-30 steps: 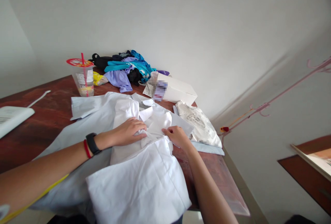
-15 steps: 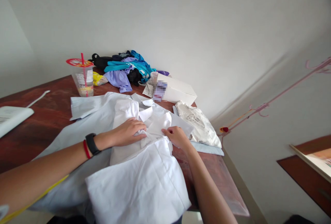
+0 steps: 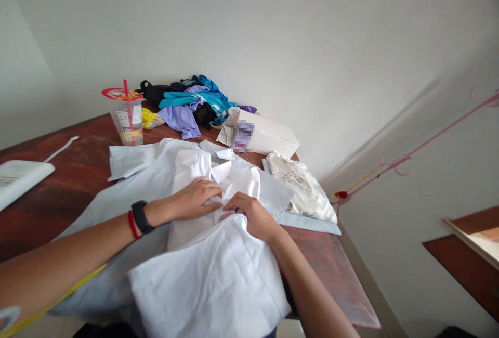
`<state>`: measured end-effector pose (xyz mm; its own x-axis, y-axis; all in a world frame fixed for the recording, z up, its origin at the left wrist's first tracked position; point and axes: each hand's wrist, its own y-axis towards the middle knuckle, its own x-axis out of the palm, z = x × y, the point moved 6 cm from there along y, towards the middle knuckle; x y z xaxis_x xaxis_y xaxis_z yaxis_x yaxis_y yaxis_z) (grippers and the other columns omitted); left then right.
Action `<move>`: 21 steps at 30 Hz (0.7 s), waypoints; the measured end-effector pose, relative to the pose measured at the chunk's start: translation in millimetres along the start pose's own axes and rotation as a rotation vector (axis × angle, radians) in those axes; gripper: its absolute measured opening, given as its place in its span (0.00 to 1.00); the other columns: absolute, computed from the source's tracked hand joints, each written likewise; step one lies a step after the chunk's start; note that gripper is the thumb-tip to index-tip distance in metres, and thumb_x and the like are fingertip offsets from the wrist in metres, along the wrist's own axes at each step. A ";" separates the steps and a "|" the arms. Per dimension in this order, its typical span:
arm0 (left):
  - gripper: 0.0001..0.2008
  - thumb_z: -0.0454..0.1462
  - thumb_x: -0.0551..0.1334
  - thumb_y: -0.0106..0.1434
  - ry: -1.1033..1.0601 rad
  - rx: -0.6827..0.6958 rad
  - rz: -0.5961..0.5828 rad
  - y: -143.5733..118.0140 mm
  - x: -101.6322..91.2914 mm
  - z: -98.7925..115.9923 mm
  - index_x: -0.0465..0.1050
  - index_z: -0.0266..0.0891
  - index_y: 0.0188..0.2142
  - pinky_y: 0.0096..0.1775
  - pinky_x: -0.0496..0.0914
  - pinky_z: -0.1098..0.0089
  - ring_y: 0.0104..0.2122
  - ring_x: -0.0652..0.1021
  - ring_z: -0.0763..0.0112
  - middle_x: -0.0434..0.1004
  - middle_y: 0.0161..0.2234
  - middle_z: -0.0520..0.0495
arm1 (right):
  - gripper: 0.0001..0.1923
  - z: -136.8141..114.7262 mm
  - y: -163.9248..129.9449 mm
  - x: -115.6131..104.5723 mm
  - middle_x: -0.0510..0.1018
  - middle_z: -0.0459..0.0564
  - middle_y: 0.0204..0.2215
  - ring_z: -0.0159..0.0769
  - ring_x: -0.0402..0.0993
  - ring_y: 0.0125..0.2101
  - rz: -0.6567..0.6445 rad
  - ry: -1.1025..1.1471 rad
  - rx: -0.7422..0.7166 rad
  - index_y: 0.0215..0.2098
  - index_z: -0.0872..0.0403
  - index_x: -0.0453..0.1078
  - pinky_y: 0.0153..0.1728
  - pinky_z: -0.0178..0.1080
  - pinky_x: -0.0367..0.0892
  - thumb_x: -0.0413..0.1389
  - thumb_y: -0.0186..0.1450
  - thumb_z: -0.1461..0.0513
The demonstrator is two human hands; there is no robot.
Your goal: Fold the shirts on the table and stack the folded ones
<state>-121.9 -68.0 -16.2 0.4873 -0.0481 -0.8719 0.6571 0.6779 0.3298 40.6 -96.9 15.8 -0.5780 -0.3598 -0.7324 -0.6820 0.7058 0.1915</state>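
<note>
A white shirt (image 3: 218, 270) lies partly folded over the near edge of the table, its collar at the far end. My left hand (image 3: 198, 198), with a black band and a red cord at the wrist, rests on the shirt's middle, thumb and fingers closed on a bit of cloth. Close beside it, my right hand (image 3: 254, 216) grips the folded edge of the same shirt, fingertips partly hidden in the cloth. Beneath spreads a pale grey-blue shirt (image 3: 136, 182), one short sleeve lying out toward the cup.
A plastic cup (image 3: 128, 119) with a red straw stands at the far left. Behind are heaped clothes (image 3: 187, 104) and a white box (image 3: 273, 135). Folded garments (image 3: 302, 187) lie right. A white device (image 3: 23, 179) sits on the dark wooden table (image 3: 319, 260); a pink rack (image 3: 421, 148) leans rightward.
My right hand has moved left along the shirt's folded edge, close to my left hand. My left hand stays in place on the shirt. The view has shifted slightly.
</note>
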 end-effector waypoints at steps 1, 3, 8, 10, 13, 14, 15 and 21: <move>0.12 0.45 0.59 0.74 0.002 0.003 0.001 0.1 0.1 0.0 0.75 0.40 0.42 0.53 0.65 0.61 0.42 0.79 0.61 0.81 0.40 0.47 | 0.07 2.4 0.0 1.0 0.79 0.50 0.38 0.36 0.76 0.36 -0.012 0.016 0.033 0.43 0.52 0.80 0.40 0.36 0.68 0.62 0.67 0.61; 0.12 0.45 0.59 0.74 -0.003 0.006 0.005 -0.1 0.4 -0.3 0.76 0.40 0.43 0.53 0.64 0.61 0.43 0.79 0.60 0.81 0.41 0.46 | 0.07 8.1 -1.2 0.1 0.79 0.48 0.31 0.35 0.73 0.32 -0.024 0.045 0.117 0.41 0.52 0.81 0.35 0.35 0.66 0.62 0.67 0.59; 0.13 0.46 0.58 0.74 -0.018 -0.004 -0.002 -1.6 0.3 -0.9 0.75 0.41 0.44 0.56 0.63 0.59 0.44 0.79 0.60 0.81 0.42 0.47 | 0.19 17.7 -8.7 -21.9 0.73 0.44 0.23 0.31 0.63 0.26 0.069 0.110 0.292 0.29 0.55 0.76 0.29 0.34 0.59 0.61 0.67 0.49; 0.12 0.45 0.58 0.74 -0.022 -0.014 -0.013 -1.9 0.4 -1.1 0.74 0.41 0.44 0.58 0.62 0.58 0.44 0.79 0.60 0.81 0.42 0.47 | 0.21 20.8 -13.0 -39.7 0.70 0.44 0.22 0.30 0.60 0.25 0.189 0.132 0.295 0.27 0.55 0.73 0.28 0.34 0.56 0.60 0.66 0.47; 0.12 0.45 0.58 0.74 -0.033 -0.020 -0.012 -2.4 0.9 -2.3 0.74 0.41 0.45 0.59 0.61 0.57 0.46 0.79 0.59 0.81 0.43 0.46 | 0.24 30.6 -21.7 -67.7 0.64 0.43 0.19 0.30 0.56 0.22 0.400 0.169 0.295 0.24 0.54 0.71 0.26 0.36 0.54 0.59 0.67 0.45; 0.12 0.46 0.58 0.74 -0.037 -0.022 -0.007 -2.6 1.2 -3.0 0.74 0.41 0.45 0.59 0.61 0.57 0.46 0.79 0.60 0.81 0.44 0.46 | 0.25 34.9 -24.5 -75.1 0.63 0.42 0.18 0.30 0.55 0.22 0.461 0.188 0.295 0.23 0.53 0.69 0.26 0.36 0.54 0.58 0.67 0.44; 0.12 0.46 0.59 0.74 -0.039 -0.025 -0.002 -2.9 1.6 -3.8 0.73 0.40 0.46 0.60 0.61 0.57 0.46 0.79 0.60 0.81 0.44 0.46 | 0.26 39.3 -26.8 -81.0 0.62 0.42 0.17 0.30 0.55 0.21 0.515 0.215 0.293 0.22 0.53 0.67 0.26 0.36 0.54 0.57 0.67 0.44; 0.14 0.48 0.58 0.74 -0.048 -0.039 0.005 -4.6 0.8 -5.4 0.72 0.40 0.47 0.59 0.62 0.57 0.45 0.79 0.60 0.81 0.44 0.46 | 0.27 64.1 -30.2 -91.5 0.55 0.40 0.15 0.30 0.51 0.18 0.705 0.391 0.350 0.22 0.50 0.59 0.23 0.37 0.54 0.55 0.67 0.41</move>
<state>-127.7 -67.2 -20.3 0.5182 -0.0788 -0.8516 0.6320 0.7062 0.3193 142.9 -46.2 35.1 -0.9688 0.0926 -0.2300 0.0314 0.9660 0.2565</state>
